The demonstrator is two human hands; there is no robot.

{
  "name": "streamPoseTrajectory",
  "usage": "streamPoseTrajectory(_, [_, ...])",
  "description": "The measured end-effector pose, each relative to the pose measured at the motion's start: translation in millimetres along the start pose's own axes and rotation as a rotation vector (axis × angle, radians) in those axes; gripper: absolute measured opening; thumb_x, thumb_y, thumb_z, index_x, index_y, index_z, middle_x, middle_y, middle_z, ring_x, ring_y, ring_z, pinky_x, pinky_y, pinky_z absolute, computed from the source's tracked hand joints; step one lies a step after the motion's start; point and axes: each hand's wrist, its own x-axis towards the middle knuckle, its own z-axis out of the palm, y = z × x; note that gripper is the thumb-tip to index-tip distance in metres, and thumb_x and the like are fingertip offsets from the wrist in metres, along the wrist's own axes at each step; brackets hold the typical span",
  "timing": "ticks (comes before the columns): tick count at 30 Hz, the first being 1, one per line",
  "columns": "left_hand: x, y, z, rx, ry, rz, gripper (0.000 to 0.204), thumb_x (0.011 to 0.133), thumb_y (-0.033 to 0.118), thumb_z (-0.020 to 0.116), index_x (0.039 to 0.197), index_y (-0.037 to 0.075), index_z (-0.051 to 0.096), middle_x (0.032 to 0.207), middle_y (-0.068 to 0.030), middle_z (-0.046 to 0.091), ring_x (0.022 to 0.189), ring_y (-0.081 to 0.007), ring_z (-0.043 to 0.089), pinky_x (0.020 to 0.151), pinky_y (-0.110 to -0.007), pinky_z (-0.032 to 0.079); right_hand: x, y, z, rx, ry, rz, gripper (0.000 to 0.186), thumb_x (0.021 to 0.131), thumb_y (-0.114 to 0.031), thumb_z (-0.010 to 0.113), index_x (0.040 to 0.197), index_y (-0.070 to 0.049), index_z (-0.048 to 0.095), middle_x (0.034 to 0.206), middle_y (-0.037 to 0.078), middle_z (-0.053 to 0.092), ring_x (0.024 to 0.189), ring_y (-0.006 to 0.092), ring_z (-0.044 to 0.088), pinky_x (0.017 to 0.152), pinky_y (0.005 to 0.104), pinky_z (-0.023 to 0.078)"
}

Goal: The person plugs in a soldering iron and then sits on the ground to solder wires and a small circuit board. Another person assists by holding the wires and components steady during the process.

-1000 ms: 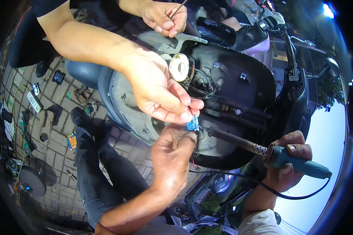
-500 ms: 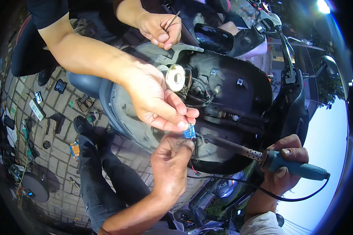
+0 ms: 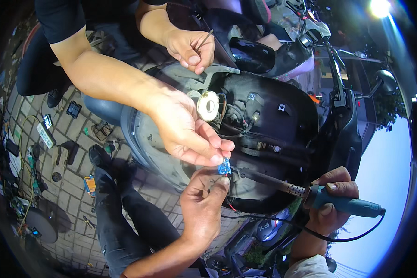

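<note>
My left hand [image 3: 201,206] is closed in a pinch at the lower edge of a small blue circuit board [image 3: 224,167], on a thin red wire [image 3: 230,205] that trails out below the fingers. Another person's hand [image 3: 190,134] grips the board's upper edge. My right hand [image 3: 333,194] is wrapped around the teal handle of a soldering iron [image 3: 349,204]. Its metal shaft points left toward the board; whether the tip touches anything is hidden near my left fingers. The other person's second hand [image 3: 190,48] holds a thin dark rod [image 3: 204,41].
Beneath our hands lies an opened scooter body [image 3: 282,125] with dark panels and cables. A round cream-coloured ring-like piece [image 3: 208,106] sits beside the other person's wrist. The iron's black cord [image 3: 282,220] loops below. A power strip [image 3: 44,135] and an orange-and-blue box [image 3: 89,185] lie on the paving.
The iron and my right hand have shifted slightly left. The board and the hands around it sit slightly lower in the picture; the grips look the same.
</note>
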Motion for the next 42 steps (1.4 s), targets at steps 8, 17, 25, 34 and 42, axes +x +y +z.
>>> streamPoseTrajectory(8, [-3, 1, 2, -0.003, 0.03, 0.034, 0.005, 0.086, 0.0, 0.059, 0.083, -0.003, 0.059, 0.099, -0.0085, 0.057, 0.081, -0.0096, 0.055, 0.076, -0.023, 0.045, 1, -1, 0, 0.01, 0.001, -0.002, 0.038, 0.07, -0.034, 0.078, 0.094, -0.007, 0.066, 0.077, 0.009, 0.056, 0.06, 0.0147, 0.061, 0.053, 0.0225, 0.053])
streamPoseTrajectory(17, [-14, 4, 4, -0.026, 0.03, 0.122, 0.01, 0.085, 0.0, 0.061, 0.095, -0.003, 0.059, 0.098, -0.0098, 0.061, 0.088, -0.0145, 0.059, 0.085, -0.027, 0.045, 3, 3, -4, 0.059, 0.008, -0.051, 0.035, 0.073, -0.031, 0.077, 0.094, -0.007, 0.064, 0.079, 0.01, 0.055, 0.058, 0.0145, 0.062, 0.053, 0.0225, 0.054])
streamPoseTrajectory(25, [-18, 13, 1, -0.036, 0.065, -0.032, 0.011, 0.084, 0.0, 0.063, 0.094, -0.003, 0.061, 0.091, -0.0096, 0.064, 0.085, -0.0149, 0.061, 0.081, -0.027, 0.045, 1, 2, -7, 0.066, -0.002, -0.05, 0.036, 0.073, -0.032, 0.076, 0.097, -0.007, 0.063, 0.081, 0.01, 0.054, 0.059, 0.014, 0.063, 0.054, 0.0226, 0.055])
streamPoseTrajectory(34, [-14, 7, -3, -0.102, 0.034, -0.015, 0.01, 0.085, 0.001, 0.062, 0.095, -0.001, 0.061, 0.09, -0.0074, 0.063, 0.08, -0.0136, 0.06, 0.077, -0.026, 0.047, 0, 1, -5, 0.057, 0.036, -0.048, 0.038, 0.072, -0.034, 0.077, 0.097, -0.008, 0.062, 0.082, 0.01, 0.055, 0.061, 0.0139, 0.064, 0.055, 0.0233, 0.055])
streamPoseTrajectory(42, [-10, 6, -7, -0.152, -0.127, -0.045, 0.021, 0.09, 0.01, 0.057, 0.109, 0.001, 0.059, 0.095, -0.0057, 0.063, 0.085, -0.0133, 0.059, 0.078, -0.028, 0.047, -1, 3, -6, 0.078, 0.041, -0.033, 0.038, 0.071, -0.033, 0.078, 0.096, -0.009, 0.063, 0.082, 0.01, 0.055, 0.061, 0.0145, 0.064, 0.055, 0.0234, 0.055])
